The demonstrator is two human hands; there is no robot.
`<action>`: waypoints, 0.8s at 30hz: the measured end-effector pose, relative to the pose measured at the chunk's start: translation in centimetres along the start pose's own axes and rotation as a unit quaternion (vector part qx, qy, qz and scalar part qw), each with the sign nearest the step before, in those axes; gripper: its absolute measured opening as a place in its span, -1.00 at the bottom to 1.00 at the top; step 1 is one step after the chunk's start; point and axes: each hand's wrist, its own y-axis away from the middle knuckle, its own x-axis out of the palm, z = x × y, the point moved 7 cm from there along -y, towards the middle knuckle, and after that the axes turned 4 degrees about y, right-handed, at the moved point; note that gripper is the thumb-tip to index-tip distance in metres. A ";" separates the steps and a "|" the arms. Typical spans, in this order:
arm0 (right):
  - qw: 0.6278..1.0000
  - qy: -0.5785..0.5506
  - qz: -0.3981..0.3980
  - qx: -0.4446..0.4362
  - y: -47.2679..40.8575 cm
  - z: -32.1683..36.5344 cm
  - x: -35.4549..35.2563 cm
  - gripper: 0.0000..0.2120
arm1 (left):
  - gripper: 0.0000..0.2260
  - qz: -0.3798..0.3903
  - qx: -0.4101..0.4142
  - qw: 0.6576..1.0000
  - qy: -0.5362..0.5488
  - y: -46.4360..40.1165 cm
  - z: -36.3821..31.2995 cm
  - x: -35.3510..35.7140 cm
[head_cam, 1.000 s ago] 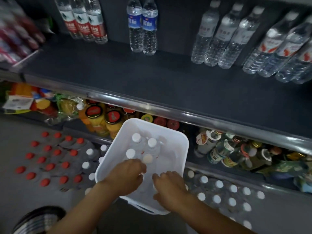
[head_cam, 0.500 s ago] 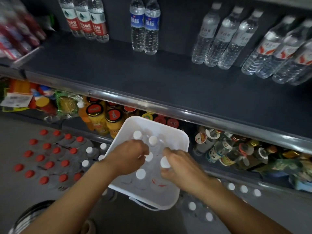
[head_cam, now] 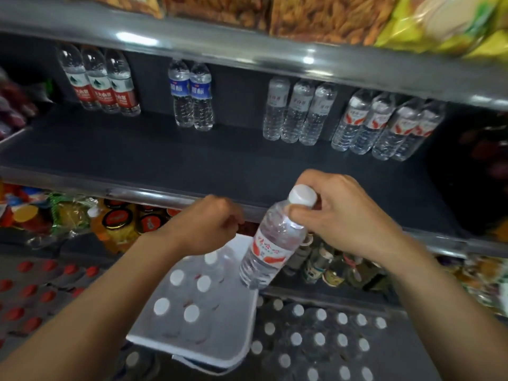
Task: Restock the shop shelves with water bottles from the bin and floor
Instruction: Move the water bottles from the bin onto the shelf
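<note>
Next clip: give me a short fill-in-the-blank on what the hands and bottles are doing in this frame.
1. The right hand grips the lifted water bottle near its ____ cap.
2. The lifted bottle's label is white and ____.
3. The bottles left in the white bin number ____ visible caps.
4. On the dark shelf, the blue-labelled bottles stand as a group of ____.

Missing words: white; red; five; two

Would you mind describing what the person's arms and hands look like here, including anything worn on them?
Both forearms are bare up to the frame edge: no sleeves or cuffs show. The left hand and right hand wear no gloves, and no rings, watch or bracelet show on the fingers or wrists. No markings or tattoos can be made out; the picture is slightly motion-blurred.
</note>
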 end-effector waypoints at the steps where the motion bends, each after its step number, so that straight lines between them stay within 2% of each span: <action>1: 1.000 -0.014 -0.009 0.002 0.1 -0.7 -1.0 -0.82 | -0.82 -0.001 0.008 1.000 -0.003 -0.6 -0.8 -0.2; 4: 0.999 -0.006 -0.043 0.006 0.7 -2.8 -4.0 -0.82 | -0.81 0.008 0.033 0.999 -0.015 -2.7 -3.3 0.0; 11: 0.992 0.082 -0.088 0.041 2.4 -9.8 -9.8 -0.64 | -0.81 0.033 0.100 0.994 0.012 -8.5 -9.8 2.1; 19: 0.969 0.172 -0.156 0.088 3.8 -20.2 -17.0 -0.75 | -0.81 0.042 0.145 0.987 0.044 -14.5 -16.1 4.7; 24: 0.954 0.230 -0.145 0.128 2.0 -27.8 -19.0 -0.70 | -0.83 0.045 0.151 0.986 0.053 -18.3 -18.3 6.3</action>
